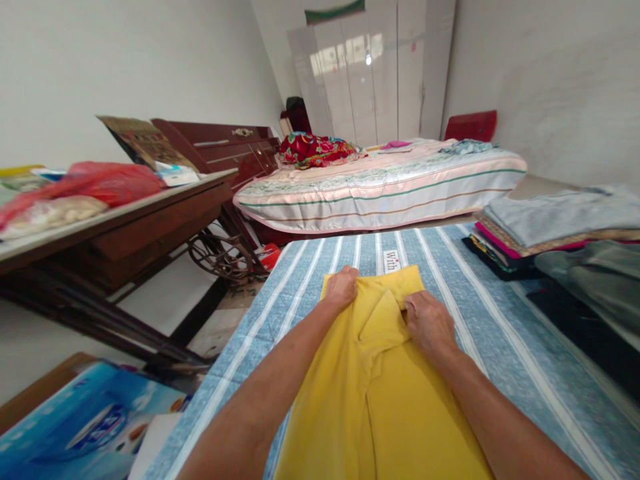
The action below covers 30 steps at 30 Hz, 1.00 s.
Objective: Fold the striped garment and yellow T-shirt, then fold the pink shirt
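A pair of yellow trousers [415, 407] lies on a blue-and-white striped cloth [307, 280], waist end away from me and lower part running out of view at the bottom. My left hand [342, 288] is closed on the left side of the waist end. On the other side, my right hand [431, 323] pinches the edge a little below the top right corner. Between the hands the fabric is bunched, with a folded flap near the middle. A "With" label printed on the cloth shows just beyond the waist.
Folded clothes [545, 220] are stacked at the right, with dark garments [595, 287] beside them. To the left stands a sewing-machine table [165, 213] bearing a red plastic bag [115, 181]. A blue carton [95, 420] sits low left. A bed [380, 193] lies beyond.
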Tool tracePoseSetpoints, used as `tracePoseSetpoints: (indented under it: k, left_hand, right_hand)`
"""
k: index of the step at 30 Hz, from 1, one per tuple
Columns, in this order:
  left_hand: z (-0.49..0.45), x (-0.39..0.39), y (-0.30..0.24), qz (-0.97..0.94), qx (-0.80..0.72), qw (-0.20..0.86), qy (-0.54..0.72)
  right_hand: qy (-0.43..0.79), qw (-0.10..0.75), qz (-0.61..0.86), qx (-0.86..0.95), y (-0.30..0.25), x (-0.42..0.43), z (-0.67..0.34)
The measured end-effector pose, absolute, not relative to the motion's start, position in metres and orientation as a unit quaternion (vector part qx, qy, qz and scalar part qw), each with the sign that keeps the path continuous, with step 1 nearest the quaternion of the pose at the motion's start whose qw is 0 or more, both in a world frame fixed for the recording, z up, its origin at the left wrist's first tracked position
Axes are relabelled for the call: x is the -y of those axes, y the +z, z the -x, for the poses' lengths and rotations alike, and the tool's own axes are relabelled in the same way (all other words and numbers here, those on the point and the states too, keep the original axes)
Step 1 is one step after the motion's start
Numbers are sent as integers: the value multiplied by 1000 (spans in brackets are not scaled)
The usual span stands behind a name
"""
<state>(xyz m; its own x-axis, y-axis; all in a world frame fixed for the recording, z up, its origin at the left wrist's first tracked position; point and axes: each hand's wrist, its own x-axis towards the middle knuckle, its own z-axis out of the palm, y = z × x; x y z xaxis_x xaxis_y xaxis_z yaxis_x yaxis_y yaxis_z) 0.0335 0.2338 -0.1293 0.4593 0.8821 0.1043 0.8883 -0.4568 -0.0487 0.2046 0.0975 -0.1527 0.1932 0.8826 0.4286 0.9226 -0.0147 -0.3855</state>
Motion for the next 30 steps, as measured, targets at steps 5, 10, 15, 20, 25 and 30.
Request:
tracePoseSetpoints:
  k: [5,10,15,20,25,30]
  left_hand:
    - [-16,-242,-122,860,506,41,-52]
    - [5,-243,-114,861,505,52,-44]
    - [4,-243,-116,849,522,74,-27]
    - [-1,-249,-117,840,535,88,-14]
    - [-2,-249,-124,826,553,103,-20]
    - [0,-251,-130,818,567,93,-31]
  right_hand:
    - [-9,320,712,625,-156,-98,-205]
    - [-19,284,753,593,-151,-98,-203]
    - [-14,234,772,591,-149,-97,-203]
    - [-19,287,739,609,-155,-100,-205]
    - [-23,336,715,613,-154,-103,-207]
    - [4,275,748,604,-150,-101,-207]
